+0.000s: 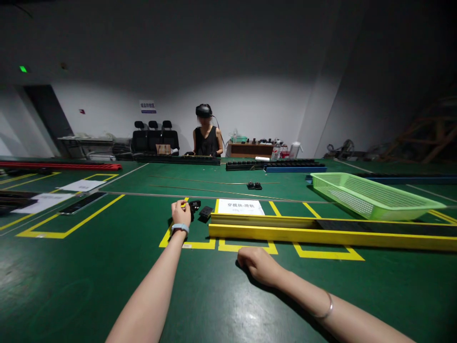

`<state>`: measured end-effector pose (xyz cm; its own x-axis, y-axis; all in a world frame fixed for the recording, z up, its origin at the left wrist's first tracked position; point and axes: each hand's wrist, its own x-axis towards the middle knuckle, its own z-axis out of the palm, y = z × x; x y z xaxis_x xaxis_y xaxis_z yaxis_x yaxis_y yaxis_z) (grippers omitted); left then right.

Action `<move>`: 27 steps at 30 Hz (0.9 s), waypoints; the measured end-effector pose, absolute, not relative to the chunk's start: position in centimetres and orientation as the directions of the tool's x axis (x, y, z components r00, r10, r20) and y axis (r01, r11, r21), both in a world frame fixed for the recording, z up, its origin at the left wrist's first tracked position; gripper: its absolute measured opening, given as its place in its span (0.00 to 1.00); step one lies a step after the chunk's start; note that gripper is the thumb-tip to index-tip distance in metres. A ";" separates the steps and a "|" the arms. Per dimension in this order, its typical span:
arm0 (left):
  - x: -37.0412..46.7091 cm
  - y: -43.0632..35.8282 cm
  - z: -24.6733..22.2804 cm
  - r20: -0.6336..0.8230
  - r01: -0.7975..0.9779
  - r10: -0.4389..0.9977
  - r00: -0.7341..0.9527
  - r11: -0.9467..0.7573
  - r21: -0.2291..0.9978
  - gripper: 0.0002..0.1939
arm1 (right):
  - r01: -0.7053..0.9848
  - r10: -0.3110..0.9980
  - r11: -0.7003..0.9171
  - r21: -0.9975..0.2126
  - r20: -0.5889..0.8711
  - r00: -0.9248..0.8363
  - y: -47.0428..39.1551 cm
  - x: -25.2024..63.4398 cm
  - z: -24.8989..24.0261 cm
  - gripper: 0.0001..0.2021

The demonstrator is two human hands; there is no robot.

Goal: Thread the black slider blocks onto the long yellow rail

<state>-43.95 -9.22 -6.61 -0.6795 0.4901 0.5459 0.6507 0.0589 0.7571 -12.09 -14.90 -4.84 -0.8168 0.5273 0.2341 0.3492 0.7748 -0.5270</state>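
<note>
A: Left hand (181, 212) at frame centre is closed around a small black block (194, 206), picking it off the green worktop (89, 267).

B: Yep. Right hand (257, 265) rests curled and empty below the yellow rail (321, 235). I'd guess threading onto the rail needs careful alignment.

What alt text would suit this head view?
The left hand reaches to small black blocks on a green table, while the right hand rests closed before a long yellow rail. A green basket sits right; another person stands opposite.
</note>
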 end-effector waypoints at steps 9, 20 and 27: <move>-45.5 -8.2 -8.0 0.480 0.574 0.540 -0.692 0.008 0.819 0.06 | 0.352 0.523 0.776 -0.523 0.222 -0.823 -14.8 -12.1 -4.9 0.14; -44.5 -9.1 -7.0 0.535 0.626 0.527 -0.661 -0.006 0.780 0.08 | 0.376 0.542 0.772 -0.512 0.222 -0.810 -14.9 -12.1 -4.9 0.13; -45.3 -8.2 -8.0 0.455 0.549 0.637 -0.622 -0.060 0.834 0.12 | 0.370 0.543 0.765 -0.528 0.218 -0.811 -15.0 -12.1 -4.6 0.13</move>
<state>-45.33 -8.23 -7.95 -0.6220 0.6371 0.4552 0.5488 -0.0599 0.8338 -12.13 -15.04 -4.59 -0.8112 0.5426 0.2180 0.3698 0.7648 -0.5276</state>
